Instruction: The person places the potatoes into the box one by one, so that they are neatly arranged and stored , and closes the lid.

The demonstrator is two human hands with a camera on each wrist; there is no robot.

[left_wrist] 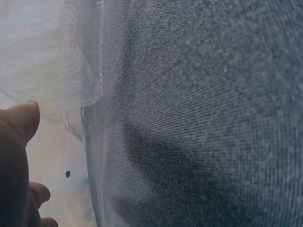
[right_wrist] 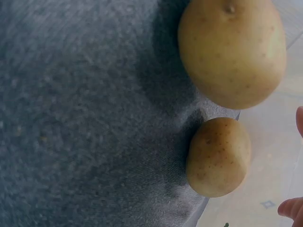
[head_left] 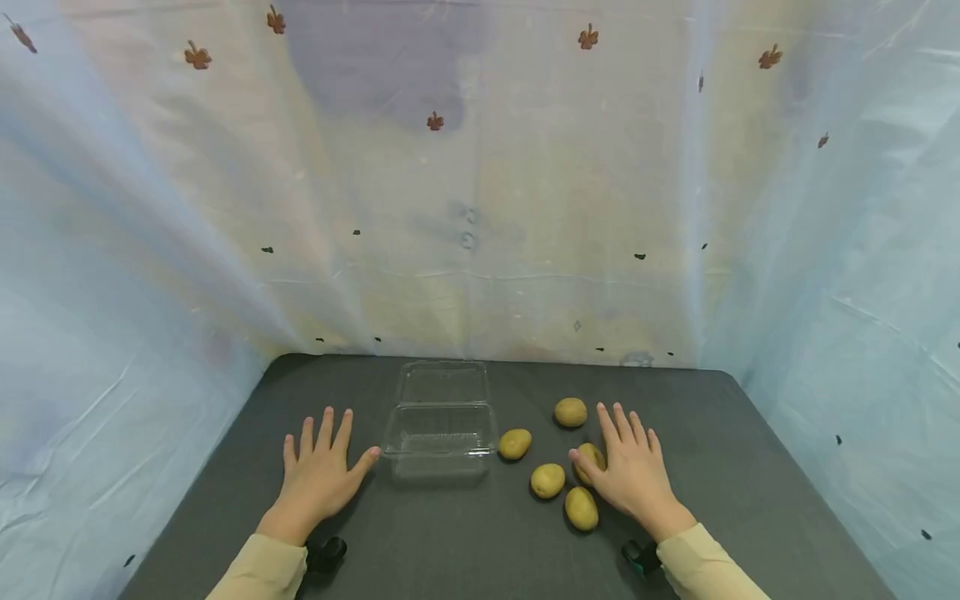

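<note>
My left hand (head_left: 321, 477) is spread with straight fingers to the left of a clear plastic clamshell box (head_left: 441, 408). Its thumb (left_wrist: 26, 120) is close to the box's left edge; whether they touch I cannot tell. The box stands with its lid folded back, and no food shows in it. On the right, my right hand (head_left: 633, 471) is spread over the potatoes, its thumb partly covering one potato (head_left: 592, 458). Around it lie more potatoes: one far (head_left: 571, 412), one near the box (head_left: 515, 444), one in the middle (head_left: 547, 481) and one nearest me (head_left: 581, 509). Neither hand holds anything.
A dark grey cloth covers the table (head_left: 450, 550), whose back corners are rounded. Pale plastic curtains (head_left: 480, 183) with leaf prints hang behind and at both sides. Black wrist straps (head_left: 326, 557) show below the hands.
</note>
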